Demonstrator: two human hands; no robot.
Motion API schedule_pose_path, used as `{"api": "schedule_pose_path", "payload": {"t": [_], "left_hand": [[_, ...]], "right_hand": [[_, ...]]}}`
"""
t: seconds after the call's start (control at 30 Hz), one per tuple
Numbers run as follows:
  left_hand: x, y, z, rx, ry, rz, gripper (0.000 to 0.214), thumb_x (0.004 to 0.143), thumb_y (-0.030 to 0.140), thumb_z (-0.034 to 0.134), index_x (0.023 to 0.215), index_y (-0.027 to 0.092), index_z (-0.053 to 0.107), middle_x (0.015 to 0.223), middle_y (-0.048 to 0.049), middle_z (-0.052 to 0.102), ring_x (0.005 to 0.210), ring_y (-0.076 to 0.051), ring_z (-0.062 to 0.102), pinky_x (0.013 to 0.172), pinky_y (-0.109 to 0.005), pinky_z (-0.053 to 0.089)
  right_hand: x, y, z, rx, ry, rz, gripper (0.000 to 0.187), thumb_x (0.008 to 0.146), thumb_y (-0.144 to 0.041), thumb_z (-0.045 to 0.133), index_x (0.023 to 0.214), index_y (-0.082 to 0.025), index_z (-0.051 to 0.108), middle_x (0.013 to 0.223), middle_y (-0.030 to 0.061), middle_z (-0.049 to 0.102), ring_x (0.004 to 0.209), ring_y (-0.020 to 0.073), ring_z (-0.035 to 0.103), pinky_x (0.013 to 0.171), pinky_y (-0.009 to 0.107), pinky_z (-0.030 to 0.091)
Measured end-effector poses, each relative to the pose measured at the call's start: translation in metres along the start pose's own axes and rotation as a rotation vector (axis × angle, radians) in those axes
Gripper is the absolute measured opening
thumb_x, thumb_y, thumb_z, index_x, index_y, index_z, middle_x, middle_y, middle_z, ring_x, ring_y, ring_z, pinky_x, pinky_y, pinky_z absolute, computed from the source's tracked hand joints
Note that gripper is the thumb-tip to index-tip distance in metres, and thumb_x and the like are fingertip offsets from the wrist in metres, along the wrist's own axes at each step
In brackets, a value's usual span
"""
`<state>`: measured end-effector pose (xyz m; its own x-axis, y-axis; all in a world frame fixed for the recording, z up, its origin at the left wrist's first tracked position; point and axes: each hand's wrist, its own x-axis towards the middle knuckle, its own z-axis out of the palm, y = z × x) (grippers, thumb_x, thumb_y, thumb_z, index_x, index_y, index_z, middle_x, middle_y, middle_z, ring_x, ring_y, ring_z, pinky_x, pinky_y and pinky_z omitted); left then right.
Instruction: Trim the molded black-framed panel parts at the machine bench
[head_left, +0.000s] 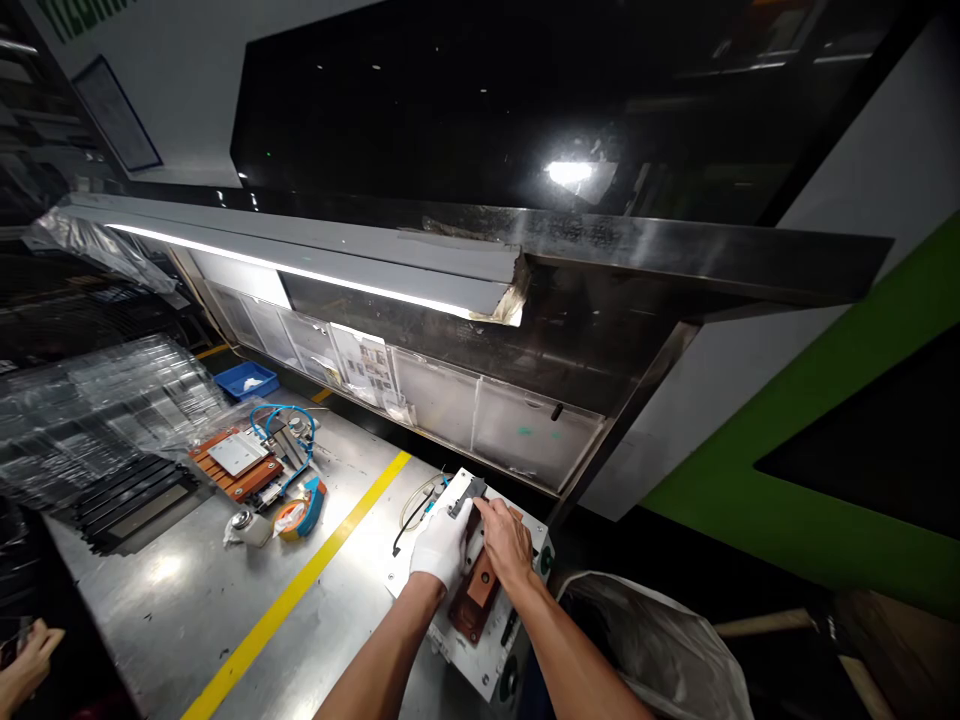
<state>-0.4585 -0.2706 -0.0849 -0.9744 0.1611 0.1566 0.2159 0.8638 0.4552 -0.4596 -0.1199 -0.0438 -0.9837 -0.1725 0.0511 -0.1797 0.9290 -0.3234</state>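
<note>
My left hand (442, 545), in a white glove, rests on a white fixture plate (491, 655) near the bench's right end, its fingers on a small dark grey part (468, 493). My bare right hand (507, 540) lies beside it, fingers curled over the same dark part and over the brown block (478, 592) mounted on the plate. Whether either hand actually grips the part is not clear. A thin black cable (405, 528) loops off the plate's left side.
A yellow stripe (300, 590) crosses the steel bench. To the left lie another brown fixture (236, 462) with blue tubing, a tape roll (300, 512), a blue bin (246, 380) and stacked clear trays (90, 410). A plastic-lined bin (652, 640) stands right. Another person's hand (26, 655) shows at far left.
</note>
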Motion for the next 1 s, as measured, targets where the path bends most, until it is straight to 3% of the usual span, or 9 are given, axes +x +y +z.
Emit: {"api": "schedule_pose_path", "payload": {"t": [0.1, 0.17, 0.23, 0.33, 0.5, 0.77, 0.9, 1.0], "left_hand": [[-0.022, -0.007, 0.003, -0.055, 0.174, -0.027, 0.056, 0.095, 0.035, 0.046, 0.149, 0.018, 0.040, 0.142, -0.0166, 0.061, 0.131, -0.029, 0.057, 0.111, -0.048, 0.050], [-0.044, -0.015, 0.009, -0.071, 0.317, -0.065, 0.055, 0.094, 0.041, 0.049, 0.142, 0.013, 0.046, 0.135, -0.0184, 0.064, 0.127, -0.028, 0.060, 0.108, -0.047, 0.053], [-0.065, -0.023, 0.016, -0.045, 0.362, -0.050, 0.045, 0.095, 0.037, 0.049, 0.133, 0.014, 0.055, 0.132, -0.0181, 0.066, 0.125, -0.027, 0.062, 0.107, -0.046, 0.055], [-0.083, -0.035, 0.022, 0.008, 0.348, 0.010, 0.037, 0.098, 0.032, 0.043, 0.127, 0.018, 0.062, 0.136, -0.0154, 0.066, 0.125, -0.024, 0.064, 0.106, -0.041, 0.056], [-0.084, -0.048, 0.024, 0.148, 0.349, 0.083, 0.039, 0.098, 0.032, 0.042, 0.126, 0.017, 0.065, 0.125, -0.0164, 0.072, 0.114, -0.025, 0.070, 0.095, -0.038, 0.061], [-0.075, -0.041, 0.012, 0.187, 0.275, 0.139, 0.037, 0.098, 0.026, 0.040, 0.117, 0.016, 0.070, 0.118, -0.0176, 0.074, 0.101, -0.021, 0.073, 0.089, -0.031, 0.062], [-0.067, -0.041, 0.012, 0.068, 0.175, 0.065, 0.037, 0.097, 0.026, 0.041, 0.118, 0.012, 0.069, 0.122, -0.0208, 0.071, 0.113, -0.026, 0.069, 0.102, -0.040, 0.057], [-0.063, -0.040, 0.011, -0.008, 0.155, 0.024, 0.036, 0.096, 0.028, 0.044, 0.113, 0.012, 0.070, 0.120, -0.0208, 0.072, 0.114, -0.029, 0.068, 0.103, -0.044, 0.055]], "right_hand": [[-0.015, 0.010, 0.008, 0.123, 0.114, 0.012, 0.050, 0.100, -0.017, 0.030, 0.143, -0.030, 0.053, 0.116, 0.0053, 0.065, 0.102, 0.0202, 0.063, 0.080, 0.028, 0.049], [-0.030, 0.011, 0.011, 0.209, 0.158, 0.003, 0.052, 0.100, -0.016, 0.028, 0.143, -0.028, 0.053, 0.118, 0.0066, 0.065, 0.103, 0.0201, 0.063, 0.083, 0.028, 0.050], [-0.044, 0.004, 0.010, 0.232, 0.128, -0.023, 0.053, 0.099, -0.015, 0.028, 0.141, -0.029, 0.056, 0.116, 0.0065, 0.065, 0.100, 0.0195, 0.065, 0.082, 0.028, 0.050], [-0.061, -0.018, 0.007, 0.179, 0.041, -0.064, 0.050, 0.099, -0.014, 0.031, 0.134, -0.033, 0.061, 0.107, 0.0048, 0.067, 0.094, 0.0187, 0.065, 0.077, 0.026, 0.048], [-0.070, -0.048, 0.011, 0.059, -0.024, -0.059, 0.045, 0.099, -0.016, 0.036, 0.130, -0.036, 0.062, 0.103, 0.0033, 0.066, 0.092, 0.0199, 0.064, 0.072, 0.028, 0.044], [-0.065, -0.053, 0.008, 0.021, -0.043, -0.045, 0.040, 0.098, -0.016, 0.037, 0.119, -0.035, 0.065, 0.100, 0.0017, 0.066, 0.088, 0.0183, 0.065, 0.067, 0.028, 0.039], [-0.062, -0.055, 0.006, 0.017, -0.048, -0.031, 0.038, 0.100, -0.019, 0.035, 0.114, -0.035, 0.066, 0.097, 0.0013, 0.066, 0.084, 0.0172, 0.065, 0.065, 0.028, 0.037], [-0.061, -0.056, 0.006, 0.001, -0.054, -0.023, 0.040, 0.100, -0.019, 0.034, 0.116, -0.035, 0.066, 0.099, 0.0014, 0.067, 0.085, 0.0181, 0.066, 0.065, 0.029, 0.038]]}}
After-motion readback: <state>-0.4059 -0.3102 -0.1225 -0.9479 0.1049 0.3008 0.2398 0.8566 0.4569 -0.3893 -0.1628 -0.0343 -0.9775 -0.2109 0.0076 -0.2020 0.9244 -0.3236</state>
